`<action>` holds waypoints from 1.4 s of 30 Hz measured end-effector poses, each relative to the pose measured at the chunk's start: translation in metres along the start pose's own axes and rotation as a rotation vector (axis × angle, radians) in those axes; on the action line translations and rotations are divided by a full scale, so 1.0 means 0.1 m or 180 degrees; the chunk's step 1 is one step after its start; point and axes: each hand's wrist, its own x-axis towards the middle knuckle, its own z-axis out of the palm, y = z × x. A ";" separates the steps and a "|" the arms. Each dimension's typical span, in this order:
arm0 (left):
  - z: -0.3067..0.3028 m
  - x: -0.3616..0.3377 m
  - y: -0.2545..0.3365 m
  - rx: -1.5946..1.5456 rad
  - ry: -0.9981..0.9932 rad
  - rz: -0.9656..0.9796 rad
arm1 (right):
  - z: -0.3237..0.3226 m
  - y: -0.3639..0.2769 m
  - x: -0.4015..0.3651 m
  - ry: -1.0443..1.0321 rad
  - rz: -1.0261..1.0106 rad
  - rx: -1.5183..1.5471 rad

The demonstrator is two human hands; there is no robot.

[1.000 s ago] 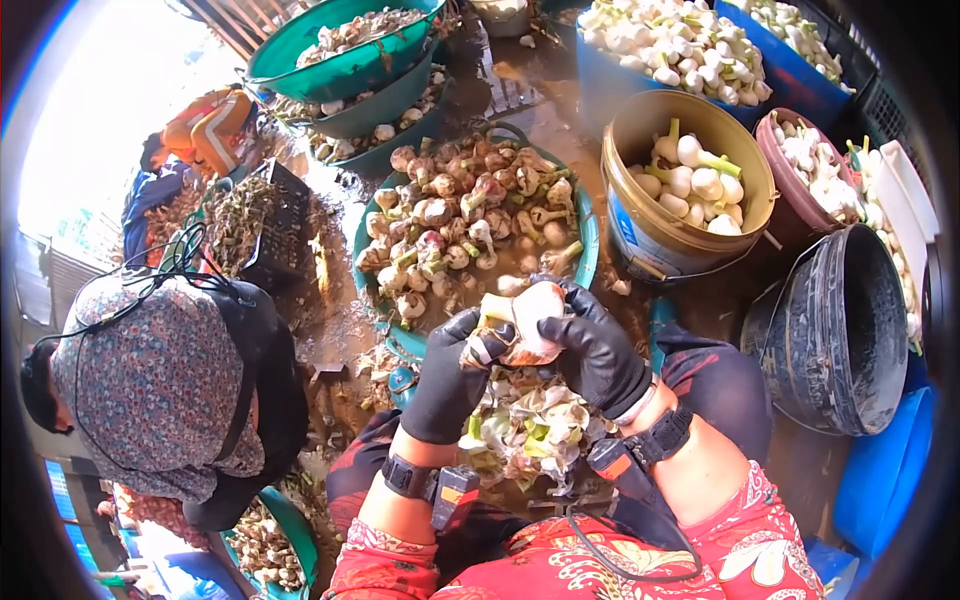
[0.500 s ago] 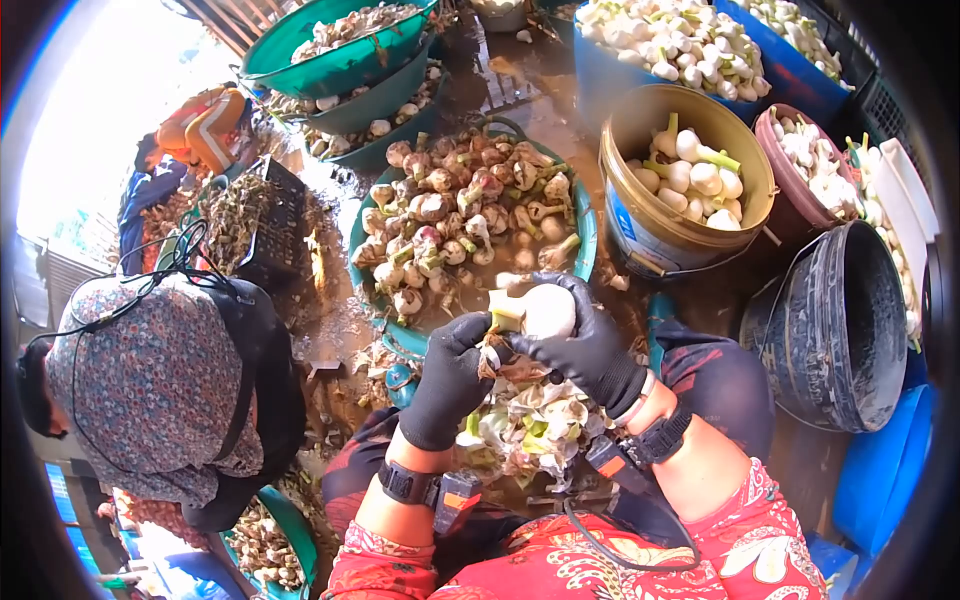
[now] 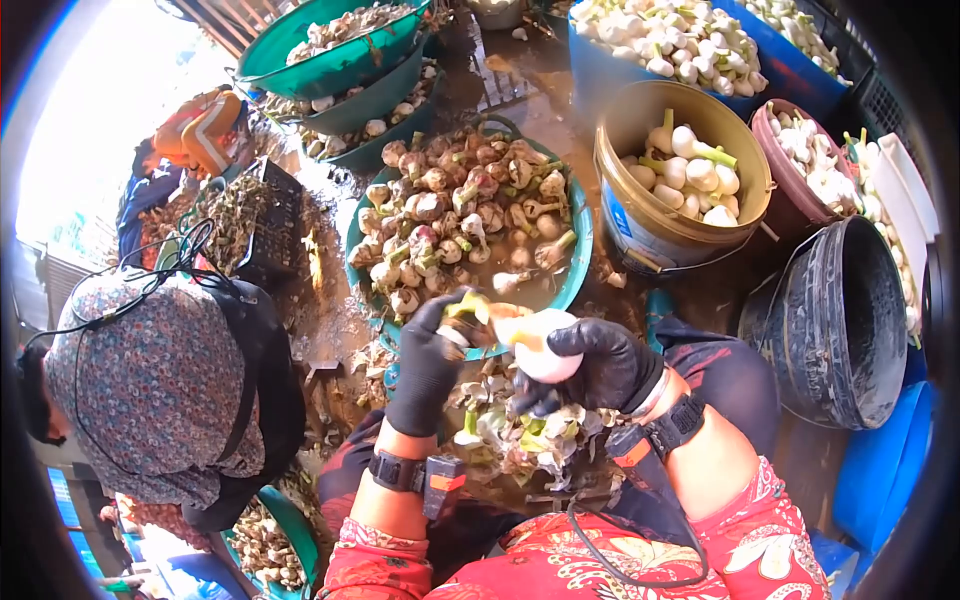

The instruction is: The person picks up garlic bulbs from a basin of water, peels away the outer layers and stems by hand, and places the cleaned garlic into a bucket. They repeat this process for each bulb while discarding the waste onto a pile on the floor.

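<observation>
A white garlic bulb (image 3: 546,350) with a short stem pointing left is held in my right hand (image 3: 605,362), which wears a black glove. My left hand (image 3: 427,365), also in a black glove, is closed on a brownish strip of peel (image 3: 470,318) beside the bulb's stem. Below my hands lies a pile of peeled skins (image 3: 530,430). Just beyond them, a green tub (image 3: 584,235) holds unpeeled bulbs (image 3: 430,205) in muddy water.
A yellow bucket (image 3: 640,225) with white bulbs stands right of the tub, with a pink bucket (image 3: 775,150) and a black bucket (image 3: 815,325) further right. Stacked green basins (image 3: 360,70) are at the upper left. A person (image 3: 160,380) sits at the left.
My hands have moved slightly apart, and the peel in my left hand has lifted up and left from the bulb. The bulb has moved a little lower, with its stem tilted up.
</observation>
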 end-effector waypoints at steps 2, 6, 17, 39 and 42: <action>-0.14 0.00 0.05 -0.0928 0.0166 -0.0539 | -0.08 -0.03 0.01 0.0188 -0.0534 -0.0275; 0.03 -0.15 0.19 -0.1251 -0.0699 -0.0904 | -0.15 0.03 0.07 0.0637 -0.1353 -0.0678; 0.17 -0.24 0.12 -0.1277 -0.0497 -0.0438 | -0.35 0.08 0.30 0.0932 -0.2124 -0.0006; 0.27 -0.22 0.05 -0.0714 -0.0393 -0.0351 | -0.15 -0.04 0.00 0.1213 -0.1235 -0.1694; 0.24 -0.14 -0.05 -0.0383 -0.0409 -0.0154 | -0.07 0.01 -0.05 0.0697 -0.1490 -0.0857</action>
